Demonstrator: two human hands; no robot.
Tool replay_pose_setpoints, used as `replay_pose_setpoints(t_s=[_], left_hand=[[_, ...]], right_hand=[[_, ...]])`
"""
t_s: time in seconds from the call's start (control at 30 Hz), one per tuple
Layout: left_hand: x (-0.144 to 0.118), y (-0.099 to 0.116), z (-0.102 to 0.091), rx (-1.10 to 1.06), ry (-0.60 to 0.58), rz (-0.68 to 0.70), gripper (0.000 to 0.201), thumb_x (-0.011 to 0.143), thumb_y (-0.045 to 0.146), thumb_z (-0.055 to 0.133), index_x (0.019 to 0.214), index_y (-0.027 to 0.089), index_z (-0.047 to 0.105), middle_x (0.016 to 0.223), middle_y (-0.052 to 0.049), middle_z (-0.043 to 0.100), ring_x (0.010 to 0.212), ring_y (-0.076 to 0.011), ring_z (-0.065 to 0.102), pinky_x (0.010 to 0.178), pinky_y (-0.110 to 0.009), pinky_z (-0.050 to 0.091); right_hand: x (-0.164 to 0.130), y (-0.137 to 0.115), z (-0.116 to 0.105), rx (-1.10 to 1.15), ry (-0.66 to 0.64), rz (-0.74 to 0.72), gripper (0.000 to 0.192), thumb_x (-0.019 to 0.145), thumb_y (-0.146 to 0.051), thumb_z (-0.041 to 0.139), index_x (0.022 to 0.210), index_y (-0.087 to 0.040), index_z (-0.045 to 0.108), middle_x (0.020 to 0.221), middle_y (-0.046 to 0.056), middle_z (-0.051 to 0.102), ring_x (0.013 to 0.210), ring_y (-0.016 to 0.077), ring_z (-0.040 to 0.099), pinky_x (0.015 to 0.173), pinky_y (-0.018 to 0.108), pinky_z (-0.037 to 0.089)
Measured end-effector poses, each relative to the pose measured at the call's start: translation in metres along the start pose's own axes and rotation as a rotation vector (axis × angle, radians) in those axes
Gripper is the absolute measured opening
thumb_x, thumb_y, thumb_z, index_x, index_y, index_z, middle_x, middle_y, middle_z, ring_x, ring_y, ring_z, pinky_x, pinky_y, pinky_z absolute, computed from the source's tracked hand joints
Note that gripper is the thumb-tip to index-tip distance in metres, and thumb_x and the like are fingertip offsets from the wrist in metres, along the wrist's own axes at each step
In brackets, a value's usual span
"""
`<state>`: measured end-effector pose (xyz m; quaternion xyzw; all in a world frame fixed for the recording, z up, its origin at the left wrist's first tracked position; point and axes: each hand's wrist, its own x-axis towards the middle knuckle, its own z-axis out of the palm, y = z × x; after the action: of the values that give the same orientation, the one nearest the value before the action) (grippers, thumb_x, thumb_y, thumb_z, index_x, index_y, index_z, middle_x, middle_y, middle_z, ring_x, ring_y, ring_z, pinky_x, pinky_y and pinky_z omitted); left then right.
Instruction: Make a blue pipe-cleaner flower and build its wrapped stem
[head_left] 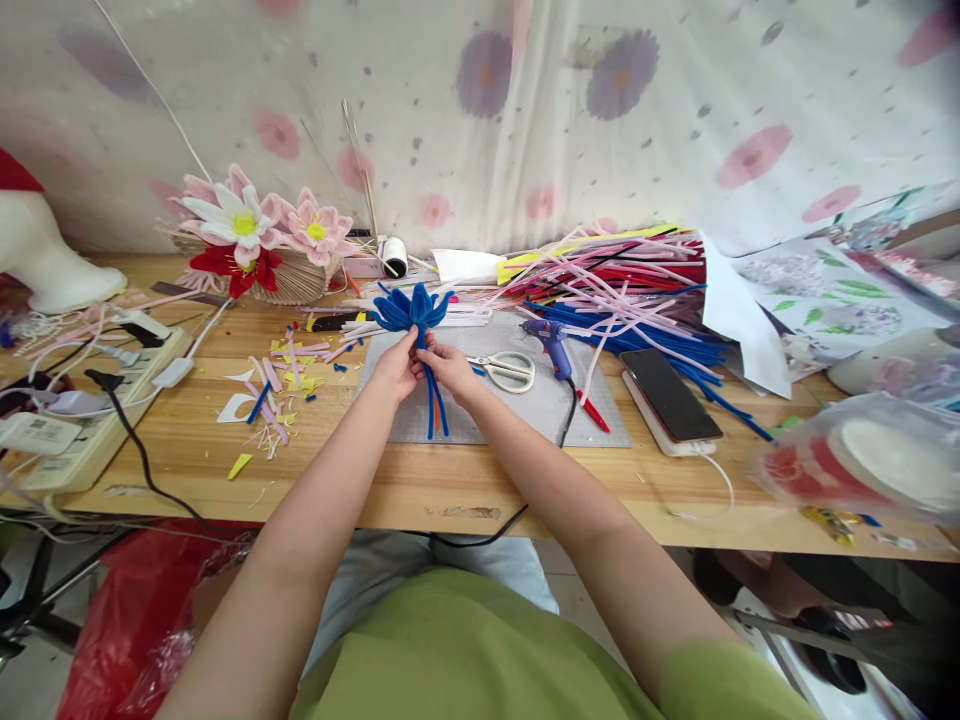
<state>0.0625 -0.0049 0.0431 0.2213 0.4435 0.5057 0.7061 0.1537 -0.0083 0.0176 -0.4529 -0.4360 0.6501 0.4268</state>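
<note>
A blue pipe-cleaner flower [414,307] with looped petals stands upright over the grey cutting mat [592,420]. Its blue and orange stems [436,408] hang down below my hands. My left hand [397,366] pinches the bundle just under the petals from the left. My right hand [450,368] grips the same spot from the right, fingers closed around the stems.
Scissors [508,370] and a blue glue gun [553,346] lie on the mat to the right. A heap of coloured pipe cleaners [622,290], a phone [670,394], finished paper flowers [255,232] and a power strip [90,420] with cables surround the mat. Scraps [277,390] litter the left.
</note>
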Motion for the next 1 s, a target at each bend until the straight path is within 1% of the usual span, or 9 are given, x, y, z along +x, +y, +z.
replay_pose_setpoints(t_s=[0.1, 0.2, 0.4, 0.5, 0.57, 0.67, 0.73, 0.87, 1.0], left_hand=[[-0.003, -0.003, -0.005, 0.017, -0.103, 0.001, 0.022, 0.08, 0.032, 0.054, 0.073, 0.012, 0.061, 0.053, 0.001, 0.056, 0.034, -0.0035, 0.034, 0.035, -0.018, 0.027], [-0.006, -0.01, -0.012, 0.062, -0.132, -0.015, 0.019, 0.082, 0.024, 0.051, 0.076, 0.011, 0.063, 0.047, 0.001, 0.051, 0.037, -0.0053, 0.041, 0.04, -0.017, 0.035], [-0.002, -0.021, -0.018, 0.043, 0.006, 0.002, 0.012, 0.079, 0.016, 0.053, 0.078, 0.011, 0.063, 0.055, -0.002, 0.06, 0.037, -0.0069, 0.046, 0.041, -0.02, 0.039], [0.0, -0.018, -0.019, -0.006, 0.14, 0.089, 0.013, 0.081, 0.011, 0.049, 0.076, 0.011, 0.061, 0.07, -0.005, 0.066, 0.051, -0.0081, 0.058, 0.05, -0.02, 0.044], [0.0, -0.014, -0.021, -0.03, 0.199, 0.145, 0.016, 0.083, 0.011, 0.044, 0.078, 0.011, 0.06, 0.075, -0.006, 0.067, 0.064, -0.0098, 0.063, 0.057, -0.02, 0.047], [-0.001, -0.011, -0.024, -0.059, 0.12, 0.141, 0.019, 0.086, 0.016, 0.042, 0.08, 0.011, 0.059, 0.08, -0.007, 0.068, 0.074, -0.0119, 0.065, 0.066, -0.022, 0.048], [-0.001, -0.012, -0.026, -0.077, 0.045, 0.131, 0.017, 0.085, 0.019, 0.046, 0.079, 0.011, 0.059, 0.081, -0.008, 0.068, 0.077, -0.0124, 0.065, 0.07, -0.023, 0.049], [-0.002, -0.017, -0.028, -0.059, 0.04, 0.159, 0.009, 0.08, 0.018, 0.054, 0.077, 0.012, 0.06, 0.071, -0.004, 0.065, 0.064, -0.0098, 0.063, 0.061, -0.02, 0.048], [0.0, -0.014, -0.03, -0.08, 0.064, 0.177, 0.006, 0.075, 0.017, 0.062, 0.074, 0.012, 0.061, 0.064, -0.001, 0.062, 0.055, -0.0072, 0.06, 0.055, -0.018, 0.048]], right_hand=[[-0.002, 0.0, -0.006, 0.035, -0.024, 0.027, 0.015, 0.08, -0.023, 0.053, 0.067, -0.015, 0.055, 0.053, -0.003, 0.059, 0.05, 0.0056, 0.054, 0.053, 0.018, 0.042], [-0.004, 0.005, -0.012, 0.058, -0.074, 0.058, 0.018, 0.079, -0.027, 0.054, 0.064, -0.015, 0.052, 0.053, -0.004, 0.058, 0.046, 0.0055, 0.051, 0.049, 0.018, 0.039], [-0.008, 0.011, -0.012, -0.016, -0.158, 0.056, 0.02, 0.078, -0.027, 0.052, 0.062, -0.017, 0.046, 0.05, -0.005, 0.051, 0.042, 0.0062, 0.045, 0.047, 0.021, 0.04], [-0.013, 0.011, -0.014, -0.082, -0.262, 0.121, 0.014, 0.079, -0.028, 0.052, 0.07, -0.018, 0.047, 0.048, -0.006, 0.047, 0.04, 0.0062, 0.042, 0.043, 0.02, 0.038], [-0.015, 0.012, -0.015, -0.116, -0.314, 0.166, 0.014, 0.082, -0.031, 0.047, 0.075, -0.019, 0.047, 0.044, -0.009, 0.04, 0.035, 0.0051, 0.034, 0.036, 0.017, 0.031], [-0.017, 0.013, -0.016, -0.135, -0.332, 0.191, 0.021, 0.088, -0.034, 0.036, 0.075, -0.02, 0.045, 0.041, -0.011, 0.029, 0.031, 0.0033, 0.021, 0.032, 0.014, 0.016], [-0.017, 0.014, -0.015, -0.119, -0.344, 0.192, 0.024, 0.089, -0.036, 0.034, 0.074, -0.02, 0.043, 0.041, -0.011, 0.026, 0.03, 0.003, 0.017, 0.033, 0.014, 0.012], [-0.018, 0.014, -0.013, -0.107, -0.403, 0.191, 0.024, 0.087, -0.038, 0.039, 0.073, -0.02, 0.045, 0.042, -0.011, 0.029, 0.03, 0.0033, 0.021, 0.032, 0.015, 0.017], [-0.019, 0.008, -0.022, -0.199, -0.378, 0.131, 0.022, 0.081, -0.038, 0.051, 0.075, -0.017, 0.053, 0.051, -0.005, 0.047, 0.042, 0.0054, 0.044, 0.04, 0.017, 0.037]])
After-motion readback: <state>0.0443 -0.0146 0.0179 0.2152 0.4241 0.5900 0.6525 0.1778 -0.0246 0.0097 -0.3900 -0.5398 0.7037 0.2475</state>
